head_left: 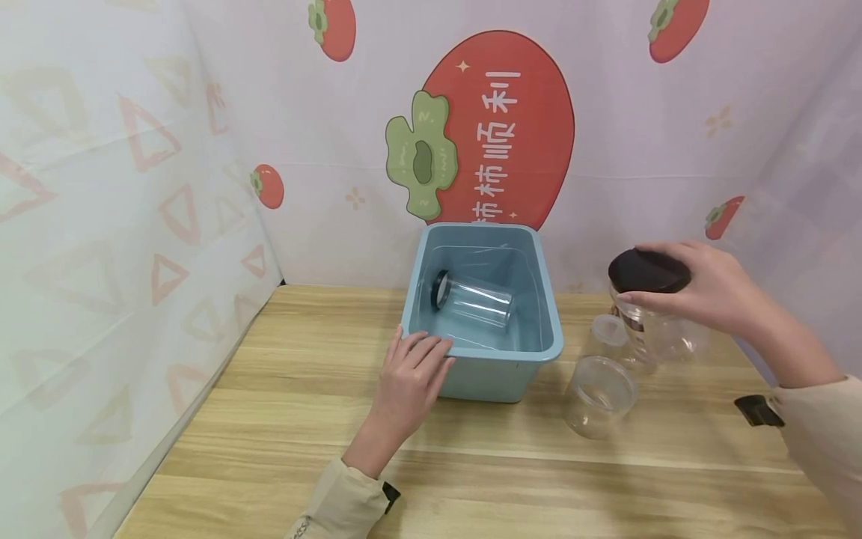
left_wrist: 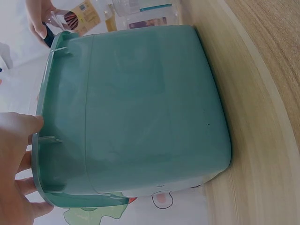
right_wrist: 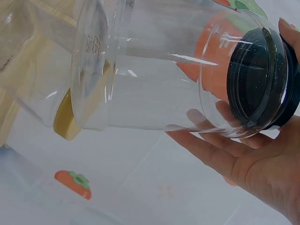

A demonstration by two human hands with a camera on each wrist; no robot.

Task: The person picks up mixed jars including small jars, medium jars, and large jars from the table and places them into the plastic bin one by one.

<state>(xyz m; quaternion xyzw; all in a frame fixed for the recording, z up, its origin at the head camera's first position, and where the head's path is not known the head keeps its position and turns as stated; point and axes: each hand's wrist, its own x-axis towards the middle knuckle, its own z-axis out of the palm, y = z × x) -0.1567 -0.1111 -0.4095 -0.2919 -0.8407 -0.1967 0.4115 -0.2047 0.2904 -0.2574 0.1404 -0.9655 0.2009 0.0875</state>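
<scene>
A light blue plastic bin point(head_left: 481, 378) stands on the table. The left hand point(head_left: 412, 374) grips its near rim at the left corner, fingers hooked over the edge. Inside the bin, a clear jar point(head_left: 481, 299) with a black lid lies on its side. To the right of the bin, the right hand point(head_left: 714, 288) holds a larger clear jar point(right_wrist: 154, 79) by its black lid point(head_left: 648, 271), its base hanging down above the other jars. A label shows on this jar's side in the left wrist view.
A short clear jar point(head_left: 592, 419) with a translucent lid stands right of the bin, another lidded jar point(head_left: 609, 331) behind it. A yellow lid point(right_wrist: 68, 119) shows past the held jar in the right wrist view. A printed curtain point(head_left: 337, 224) rises behind the wooden table point(head_left: 283, 434).
</scene>
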